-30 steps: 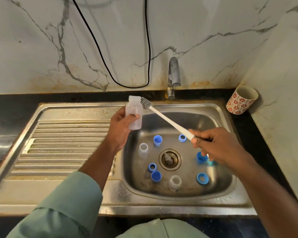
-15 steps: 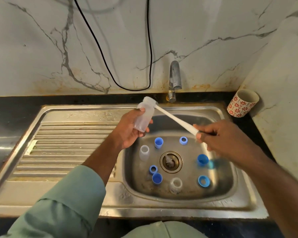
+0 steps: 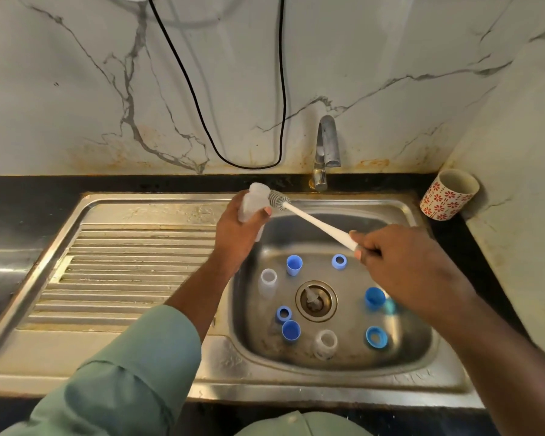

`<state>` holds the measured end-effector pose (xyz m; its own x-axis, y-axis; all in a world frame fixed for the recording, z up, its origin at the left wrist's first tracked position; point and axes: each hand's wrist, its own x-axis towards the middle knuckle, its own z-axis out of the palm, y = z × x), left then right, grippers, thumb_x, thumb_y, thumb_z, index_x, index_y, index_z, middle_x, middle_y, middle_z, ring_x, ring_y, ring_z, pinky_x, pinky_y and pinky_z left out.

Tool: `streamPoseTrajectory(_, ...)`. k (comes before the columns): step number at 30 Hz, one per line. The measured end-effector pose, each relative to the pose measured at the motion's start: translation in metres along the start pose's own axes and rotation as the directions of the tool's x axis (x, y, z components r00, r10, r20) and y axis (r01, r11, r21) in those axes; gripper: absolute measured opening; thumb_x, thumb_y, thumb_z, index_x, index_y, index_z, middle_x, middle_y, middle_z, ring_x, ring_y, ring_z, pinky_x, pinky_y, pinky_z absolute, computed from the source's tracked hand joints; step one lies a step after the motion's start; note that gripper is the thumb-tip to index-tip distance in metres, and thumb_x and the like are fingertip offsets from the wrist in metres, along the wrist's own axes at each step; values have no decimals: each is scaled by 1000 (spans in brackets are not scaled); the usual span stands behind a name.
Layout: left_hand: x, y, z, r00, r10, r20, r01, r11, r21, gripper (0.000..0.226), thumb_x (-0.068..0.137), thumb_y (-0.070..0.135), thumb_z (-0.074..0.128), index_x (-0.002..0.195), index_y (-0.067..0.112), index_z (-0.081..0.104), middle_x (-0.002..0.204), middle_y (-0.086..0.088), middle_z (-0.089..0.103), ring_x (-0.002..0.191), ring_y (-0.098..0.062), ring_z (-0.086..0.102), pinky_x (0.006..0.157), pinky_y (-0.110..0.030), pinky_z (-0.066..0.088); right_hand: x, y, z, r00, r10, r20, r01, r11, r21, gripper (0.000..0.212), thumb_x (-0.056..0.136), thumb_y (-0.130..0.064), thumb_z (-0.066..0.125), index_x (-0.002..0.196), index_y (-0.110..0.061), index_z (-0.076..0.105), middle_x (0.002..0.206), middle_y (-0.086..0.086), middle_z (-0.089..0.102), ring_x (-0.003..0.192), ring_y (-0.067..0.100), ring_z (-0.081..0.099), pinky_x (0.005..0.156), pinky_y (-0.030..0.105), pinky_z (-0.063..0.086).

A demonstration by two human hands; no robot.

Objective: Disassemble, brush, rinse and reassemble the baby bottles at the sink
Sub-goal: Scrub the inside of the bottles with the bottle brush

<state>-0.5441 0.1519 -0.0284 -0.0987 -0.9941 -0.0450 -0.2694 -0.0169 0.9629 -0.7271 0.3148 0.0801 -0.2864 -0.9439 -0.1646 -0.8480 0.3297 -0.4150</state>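
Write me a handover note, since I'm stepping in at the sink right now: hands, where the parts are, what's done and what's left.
Left hand grips a clear bottle over the sink's back-left corner.
Right hand grips the white brush; bristles sit outside the bottle, against its side.
In the basin: two clear bottles, blue caps and rings around the drain.
Done: bottles disassembled.
Left: finish brushing, rinse, reassemble. Tap shows no water.

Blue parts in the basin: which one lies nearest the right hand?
The blue ring at the basin's back, just below the right hand; the other blue parts lie farther forward.
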Motion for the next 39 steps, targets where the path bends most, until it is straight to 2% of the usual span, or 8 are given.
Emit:
streamPoseTrajectory(4, -2, 5, 4, 1000, -3, -14, 3, 1000, 26, 51, 88, 39, 72, 133, 25, 54, 120, -2, 62, 105, -22, 62, 85, -47, 59, -4, -17, 4, 999, -45, 13, 46, 994, -104, 26, 102, -24, 43, 118, -22, 63, 74, -3, 61, 62, 11, 60, 61, 28, 55)
streamPoseTrajectory(12, -2, 1, -1, 992, -92, -85, 93, 996, 7, 50, 88, 41, 71, 132, 25, 55, 118, 0, 61, 103, -21, 61, 82, -44, 60, -7, -22, 8, 998, -69, 6, 69, 985, -158, 33, 103, -23, 38, 133, -26, 54, 73, -6, 57, 61, 11, 59, 60, 29, 57)
streamPoseTrajectory(17, -8, 0, 3, 979, -194, 59, 198, 979, -58, 45, 89, 41, 71, 129, 26, 59, 115, -6, 65, 91, -23, 62, 42, -21, 42, -13, -16, 15, 993, -118, -21, 112, 977, -180, 42, 105, -29, 34, 147, -32, 35, 91, -3, 68, 70, 12, 63, 65, 29, 56)
streamPoseTrajectory(21, -10, -7, -1, 960, -280, -25, 271, 945, -186, 51, 90, 39, 69, 136, 27, 51, 119, -6, 61, 93, -23, 61, 53, -27, 47, -19, -2, 23, 993, -115, -3, 113, 980, -162, 45, 105, -28, 34, 150, -30, 31, 96, -2, 65, 78, 12, 62, 72, 31, 56)
streamPoseTrajectory(25, -16, -10, 4, 958, -258, 128, 279, 942, -186, 47, 91, 43, 68, 133, 31, 51, 121, -10, 61, 102, -32, 63, 53, -27, 45, -9, 2, 29, 991, -137, -2, 135, 978, -160, 44, 105, -29, 36, 149, -29, 34, 106, 2, 68, 84, 16, 65, 76, 35, 57)
streamPoseTrajectory(34, -9, -3, 20, 949, -309, 62, 299, 823, -484, 49, 95, 45, 60, 138, 31, 41, 126, -8, 57, 107, -26, 60, 65, -30, 52, -19, 3, 52, 999, -53, -7, 53, 959, 278, 35, 98, -27, 55, 133, -27, 57, 69, 0, 64, 63, 21, 64, 61, 30, 56)
streamPoseTrajectory(36, -1, 2, 18, 925, -381, 2, 299, 721, -626, 46, 97, 38, 59, 138, 26, 41, 117, -6, 58, 95, -20, 60, 64, -29, 52, -25, 0, 58, 997, -72, 1, 68, 943, 326, 33, 97, -25, 57, 129, -29, 60, 68, 5, 62, 52, 12, 54, 55, 30, 52)
streamPoseTrajectory(39, 7, 1, 19, 936, -351, 29, 298, 746, -596, 47, 97, 36, 60, 138, 26, 40, 117, -7, 60, 95, -20, 61, 62, -30, 52, -33, -6, 68, 994, -108, -13, 105, 917, 385, 35, 97, -20, 58, 131, -24, 59, 62, -3, 50, 51, 1, 47, 48, 17, 42)
